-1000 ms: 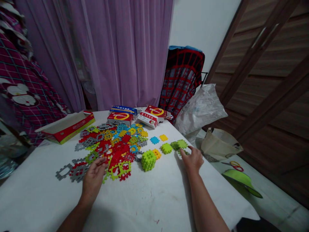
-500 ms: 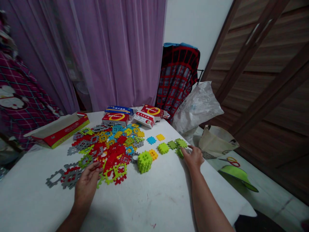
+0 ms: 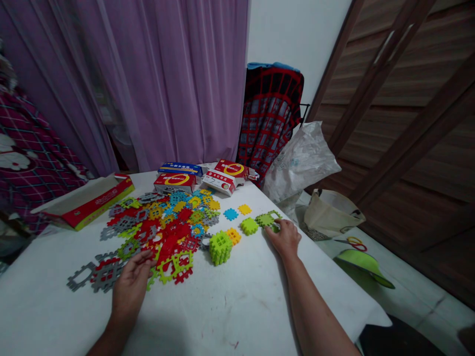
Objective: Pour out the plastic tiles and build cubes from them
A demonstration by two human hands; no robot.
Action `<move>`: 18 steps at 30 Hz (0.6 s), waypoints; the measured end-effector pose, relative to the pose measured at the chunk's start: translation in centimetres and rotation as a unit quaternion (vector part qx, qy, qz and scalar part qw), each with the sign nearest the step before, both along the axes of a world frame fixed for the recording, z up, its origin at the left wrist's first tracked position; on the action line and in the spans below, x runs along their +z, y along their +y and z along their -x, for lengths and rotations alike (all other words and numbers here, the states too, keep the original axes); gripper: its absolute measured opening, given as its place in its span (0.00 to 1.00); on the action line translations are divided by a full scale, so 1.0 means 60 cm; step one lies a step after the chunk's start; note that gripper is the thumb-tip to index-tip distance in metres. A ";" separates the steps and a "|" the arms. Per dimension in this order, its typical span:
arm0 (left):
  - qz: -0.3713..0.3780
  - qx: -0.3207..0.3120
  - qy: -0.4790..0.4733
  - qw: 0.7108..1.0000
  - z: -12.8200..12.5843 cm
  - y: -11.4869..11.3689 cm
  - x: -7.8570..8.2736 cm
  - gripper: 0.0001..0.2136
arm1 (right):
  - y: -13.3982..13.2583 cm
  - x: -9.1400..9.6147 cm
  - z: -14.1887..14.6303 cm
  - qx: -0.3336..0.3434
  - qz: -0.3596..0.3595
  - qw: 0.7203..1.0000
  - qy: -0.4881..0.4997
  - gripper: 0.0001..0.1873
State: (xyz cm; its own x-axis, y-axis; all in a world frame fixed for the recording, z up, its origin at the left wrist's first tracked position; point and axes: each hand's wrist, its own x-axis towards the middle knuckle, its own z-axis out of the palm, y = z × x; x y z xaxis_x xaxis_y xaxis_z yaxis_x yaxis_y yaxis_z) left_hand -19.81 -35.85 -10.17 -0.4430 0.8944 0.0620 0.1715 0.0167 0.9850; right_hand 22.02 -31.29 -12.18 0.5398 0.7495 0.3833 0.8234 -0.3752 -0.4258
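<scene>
My left hand (image 3: 130, 277) rests at the near left edge of a heap of plastic interlocking tiles, fingers loosely bent and apart, nothing visible in them. Red tiles (image 3: 174, 237) and a lime window-shaped tile (image 3: 183, 262) lie just beyond its fingertips. On the right, my right hand (image 3: 286, 238) pinches a green tile (image 3: 276, 227), mostly hidden by the fingers. Right beside it are more green tiles (image 3: 264, 219). A lime stack (image 3: 249, 226) sits left of these. Nearer me stands a taller stack of lime window tiles (image 3: 220, 248), touching an orange tile (image 3: 233, 236).
A blue tile (image 3: 230, 214) and a yellow tile (image 3: 244, 209) lie apart from the heap. Small red boxes (image 3: 175, 182) and a blue box (image 3: 180, 169) stand at the back. An open red carton (image 3: 100, 199) is at left. Scissors (image 3: 355, 243) are beyond the table's right edge.
My right hand has moved a little left, toward the green tiles, and the tile at its fingers has shifted with it. My left hand stays nearly in place. The view has shifted slightly.
</scene>
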 end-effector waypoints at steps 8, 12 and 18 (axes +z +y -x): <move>0.004 -0.006 0.000 1.000 0.001 0.002 -0.003 0.23 | -0.001 0.014 0.007 0.011 0.047 0.999 0.008 0.26; -0.015 0.009 -0.004 1.000 -0.005 -0.001 -0.002 0.24 | -0.003 0.012 0.003 0.010 0.043 0.999 0.007 0.30; -0.044 0.023 -0.021 0.999 -0.004 0.005 0.005 0.21 | -0.001 -0.003 -0.013 -0.006 0.009 0.999 0.036 0.31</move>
State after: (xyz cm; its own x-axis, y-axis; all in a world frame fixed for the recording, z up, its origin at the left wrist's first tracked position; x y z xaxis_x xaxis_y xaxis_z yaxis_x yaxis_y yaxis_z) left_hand -19.54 -35.55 -9.86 -0.4871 0.8651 0.1195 0.1307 -0.0631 0.9894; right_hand 22.77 -31.33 -12.35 0.5742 0.7493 0.3299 0.7864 -0.3928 -0.4767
